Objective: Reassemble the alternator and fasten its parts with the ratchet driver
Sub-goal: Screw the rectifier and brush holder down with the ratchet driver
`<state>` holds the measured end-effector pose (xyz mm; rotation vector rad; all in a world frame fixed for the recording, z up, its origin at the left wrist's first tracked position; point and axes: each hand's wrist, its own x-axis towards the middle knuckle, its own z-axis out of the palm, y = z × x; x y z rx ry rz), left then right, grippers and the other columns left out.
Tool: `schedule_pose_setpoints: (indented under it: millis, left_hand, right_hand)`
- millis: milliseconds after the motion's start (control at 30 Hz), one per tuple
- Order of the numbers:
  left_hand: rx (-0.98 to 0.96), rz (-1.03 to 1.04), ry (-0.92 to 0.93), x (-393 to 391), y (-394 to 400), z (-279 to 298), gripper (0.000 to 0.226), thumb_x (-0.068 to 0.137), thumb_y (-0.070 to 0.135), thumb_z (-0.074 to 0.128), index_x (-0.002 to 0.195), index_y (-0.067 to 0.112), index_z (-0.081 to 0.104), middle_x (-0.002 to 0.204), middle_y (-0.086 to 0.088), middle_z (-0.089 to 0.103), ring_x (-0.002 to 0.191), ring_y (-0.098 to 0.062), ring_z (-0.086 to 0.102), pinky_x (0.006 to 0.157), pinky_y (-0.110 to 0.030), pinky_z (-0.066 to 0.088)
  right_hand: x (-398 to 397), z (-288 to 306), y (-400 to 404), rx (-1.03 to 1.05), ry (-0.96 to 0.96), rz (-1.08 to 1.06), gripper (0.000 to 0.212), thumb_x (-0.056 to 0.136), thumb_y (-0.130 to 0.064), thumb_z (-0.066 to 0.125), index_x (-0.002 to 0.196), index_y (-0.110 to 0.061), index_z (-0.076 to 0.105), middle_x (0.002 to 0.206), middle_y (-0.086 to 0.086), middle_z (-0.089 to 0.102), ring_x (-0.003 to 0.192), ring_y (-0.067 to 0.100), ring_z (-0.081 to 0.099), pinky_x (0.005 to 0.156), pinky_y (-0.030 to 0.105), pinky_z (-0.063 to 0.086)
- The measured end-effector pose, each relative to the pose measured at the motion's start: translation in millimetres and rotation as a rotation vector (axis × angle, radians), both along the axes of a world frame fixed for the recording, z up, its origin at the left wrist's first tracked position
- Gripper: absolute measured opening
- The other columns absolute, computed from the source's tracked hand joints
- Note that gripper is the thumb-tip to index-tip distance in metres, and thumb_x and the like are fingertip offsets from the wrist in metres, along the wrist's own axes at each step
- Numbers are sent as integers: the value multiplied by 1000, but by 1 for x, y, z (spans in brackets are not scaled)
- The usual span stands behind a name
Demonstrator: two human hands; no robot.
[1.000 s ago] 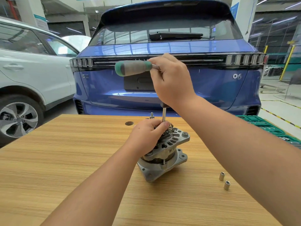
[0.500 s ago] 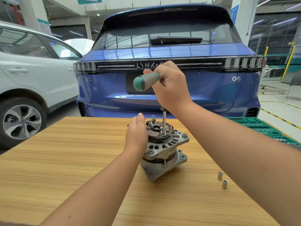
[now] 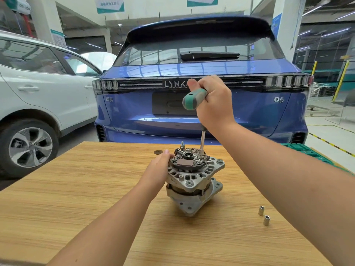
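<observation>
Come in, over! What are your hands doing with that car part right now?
Right hand grips ratchet driver, bit down on alternator top. Left hand steadies its side. Two sockets lie clear.

Left hand point(image 3: 160, 166): forearm extended forward, low, fingers straight, pressed against the alternator point(image 3: 194, 179) side. Right hand point(image 3: 213, 104): raised, fingers curled round the ratchet driver point(image 3: 194, 98) handle, forearm angled down.
</observation>
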<state>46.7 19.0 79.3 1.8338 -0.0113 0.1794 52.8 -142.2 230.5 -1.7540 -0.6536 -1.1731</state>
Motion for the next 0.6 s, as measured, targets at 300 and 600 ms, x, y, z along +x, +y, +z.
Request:
schedule_pose_setpoints:
  millis: [300,600]
  left_hand:
    - [143,-8,-156,-17,0,-7,13,104,33,52,100,39,63,103,15,68,100,-2,62,75,-26,47]
    - [382,57,-342,-33,-11,-20,34,89,44,75,118,31,64,107,22,58,99,6,55,80,-13,43]
  right_hand:
    - [-10,7,1,0,44,20,42,102,-20,60,63,-22,43,68,-8,41,63,4,38,63,14,31]
    - [-21,13,15,31,80,64,48,102,-23,58,61,-28,35,65,-12,38,59,-1,39,60,14,29]
